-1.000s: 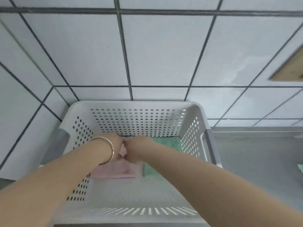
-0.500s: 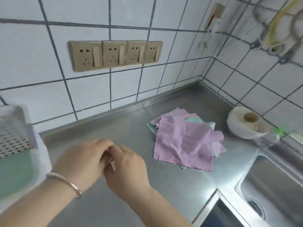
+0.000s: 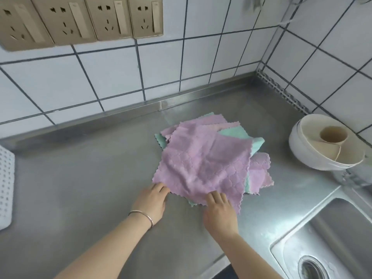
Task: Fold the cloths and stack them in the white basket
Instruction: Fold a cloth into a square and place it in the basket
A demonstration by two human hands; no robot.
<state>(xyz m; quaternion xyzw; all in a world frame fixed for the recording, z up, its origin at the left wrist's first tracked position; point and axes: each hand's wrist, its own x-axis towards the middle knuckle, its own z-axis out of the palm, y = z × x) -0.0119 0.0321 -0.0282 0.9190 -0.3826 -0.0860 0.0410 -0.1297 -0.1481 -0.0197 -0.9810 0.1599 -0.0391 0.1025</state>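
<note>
A pile of several unfolded cloths lies on the steel counter; a purple cloth (image 3: 203, 166) is spread on top, with green cloths (image 3: 235, 132) and more purple ones peeking out beneath. My left hand (image 3: 153, 200), with a bracelet on the wrist, touches the purple cloth's near left corner with outstretched fingers. My right hand (image 3: 219, 212) rests its fingertips on the cloth's near edge. No pinch on the cloth shows in either hand. Only a perforated corner of the white basket (image 3: 6, 188) shows at the far left edge.
A white bowl (image 3: 302, 158) holding a beige cup (image 3: 332, 135) stands at the right against the tiled wall. A sink (image 3: 332, 238) drops away at the lower right. Gold wall sockets (image 3: 80, 19) sit above the counter (image 3: 80, 178).
A second ago both hands were inside the basket on a folded pink cloth. The view has swung right, and both hands have reached the near edge of the purple cloth on the pile.
</note>
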